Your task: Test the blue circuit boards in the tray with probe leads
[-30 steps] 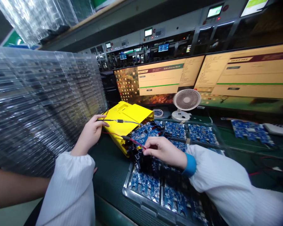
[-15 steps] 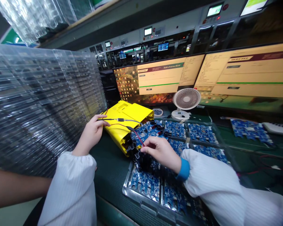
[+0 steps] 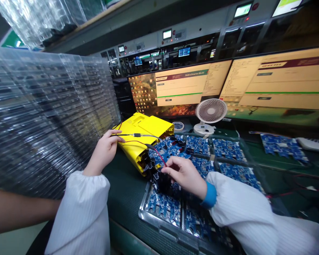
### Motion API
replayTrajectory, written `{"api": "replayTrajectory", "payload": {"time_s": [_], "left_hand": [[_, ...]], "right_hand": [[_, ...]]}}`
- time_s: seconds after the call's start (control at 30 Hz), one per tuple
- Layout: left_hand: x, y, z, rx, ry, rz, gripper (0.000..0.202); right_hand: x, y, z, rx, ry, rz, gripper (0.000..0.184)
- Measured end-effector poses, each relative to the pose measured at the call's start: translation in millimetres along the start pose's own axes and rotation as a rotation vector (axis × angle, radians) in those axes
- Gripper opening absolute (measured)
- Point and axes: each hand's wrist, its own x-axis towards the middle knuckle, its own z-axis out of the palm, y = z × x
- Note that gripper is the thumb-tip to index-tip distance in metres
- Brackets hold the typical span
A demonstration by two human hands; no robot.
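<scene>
My left hand (image 3: 104,151) rests against the side of a yellow plastic housing (image 3: 143,136) and pinches a thin black wire (image 3: 136,135) that runs across its top. My right hand (image 3: 184,173) is closed in a pinch on a red wire (image 3: 159,156) that leads into the housing's open end, just above a blue circuit board with black capacitors (image 3: 162,179). That board sits on a clear tray (image 3: 159,221) holding several blue boards. Both arms wear white sleeves; a blue cuff shows at the right wrist.
A tall stack of clear plastic trays (image 3: 42,117) fills the left. Two monitors (image 3: 180,86) stand behind, with a small white fan (image 3: 211,113) and a tape roll (image 3: 178,126). More blue boards (image 3: 280,147) lie right. Another person's bare arm (image 3: 16,209) enters lower left.
My right hand has shifted slightly right and down along the red wire over the board. The left hand stays on the black wire at the housing.
</scene>
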Motion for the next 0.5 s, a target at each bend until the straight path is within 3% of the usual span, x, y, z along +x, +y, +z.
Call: {"api": "replayTrajectory", "payload": {"time_s": [0.17,0.27,0.37,0.43,0.5], "left_hand": [[-2.8,0.9,6.5,0.008,0.032,-0.004,0.030],[-17.4,11.2,10.2,-0.002,0.016,-0.053,0.027],[-49.6,37.9,16.0,0.023,0.002,-0.187,0.027],[-76.9,64.4,26.4,0.053,0.102,-0.327,0.028],[-101.2,92.7,43.9,0.013,0.261,-0.384,0.025]], "right_hand": [[0.7,0.4,1.4,0.045,-0.002,0.026,0.041],[1.2,-0.9,1.2,0.005,-0.001,-0.011,0.040],[2.6,-2.3,0.5,-0.074,0.017,-0.084,0.039],[4.1,-2.0,-0.1,-0.127,0.039,-0.130,0.038],[5.3,-1.1,-0.6,-0.159,0.056,-0.152,0.038]]}}
